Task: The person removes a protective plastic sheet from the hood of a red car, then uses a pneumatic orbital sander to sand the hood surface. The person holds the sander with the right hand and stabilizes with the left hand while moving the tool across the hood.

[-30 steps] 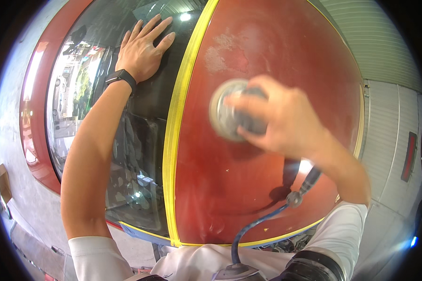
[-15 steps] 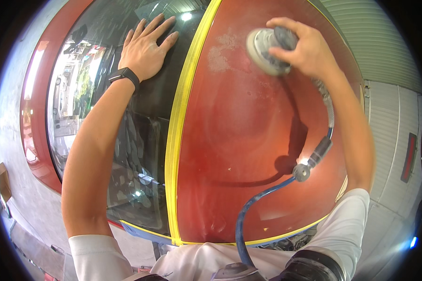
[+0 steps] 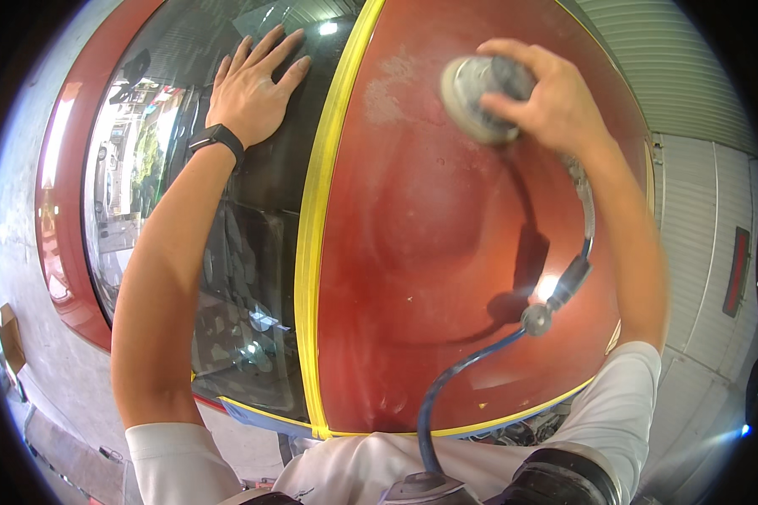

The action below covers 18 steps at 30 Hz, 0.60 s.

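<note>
Across twelve to five o'clock, see the red car panel (image 3: 413, 286). Next to it, from seven to eleven o'clock, find the dark glass (image 3: 244, 244), divided off by yellow tape (image 3: 311, 252) running from twelve to just past six. Trace the blue hose (image 3: 456, 366) from near six o'clock up toward four. At eleven o'clock, note the left hand (image 3: 248, 101) laid on the glass, grip wide and holding nothing, hardly changed over the last second. At one o'clock, see the right hand (image 3: 557, 108), grip wrapped around the round sander (image 3: 470, 91), shifted there from nearer the panel's middle a second ago, yet barely moved in the last half second. Judge from this a spell of work on the panel's far part. Impossible to tell the pad's exact contact, owing to blur. At nine o'clock from the sander, just beside it, note the pale patch (image 3: 392, 84), uncovered. Smaller, at ten o'clock, see the black wristband (image 3: 216, 143); smallest, at four, the grey hose coupling (image 3: 536, 320)
</note>
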Available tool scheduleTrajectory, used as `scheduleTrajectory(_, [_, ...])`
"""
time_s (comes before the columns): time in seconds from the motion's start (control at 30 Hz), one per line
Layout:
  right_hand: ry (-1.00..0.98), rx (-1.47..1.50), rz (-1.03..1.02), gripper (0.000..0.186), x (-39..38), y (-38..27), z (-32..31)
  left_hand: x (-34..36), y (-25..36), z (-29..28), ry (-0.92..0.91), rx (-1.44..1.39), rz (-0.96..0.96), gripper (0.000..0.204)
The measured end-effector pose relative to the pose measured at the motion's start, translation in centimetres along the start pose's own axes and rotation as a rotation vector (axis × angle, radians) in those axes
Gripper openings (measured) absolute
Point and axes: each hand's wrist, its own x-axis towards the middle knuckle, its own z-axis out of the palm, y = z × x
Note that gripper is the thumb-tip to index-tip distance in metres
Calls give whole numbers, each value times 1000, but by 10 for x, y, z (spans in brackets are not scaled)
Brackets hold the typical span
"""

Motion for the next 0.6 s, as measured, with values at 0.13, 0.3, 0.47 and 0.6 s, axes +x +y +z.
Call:
scheduleTrajectory(0.13, [-38,-12,132,59,8,15,-7,-1,1,0,-3,42,-5,61])
scheduleTrajectory(0.3, [-104,-22,-207,57,-77,-67,17,2,0,-3,-29,-33,-3,63])
scheduleTrajectory(0.47, [-188,-15,-256,58,-95,-93,22,6,-1,-3,-22,-42,-3,63])
scheduleTrajectory(0.6, [-22,-5,-151,51,-21,-35,10,5,0,-4,-17,-60,-6,64])
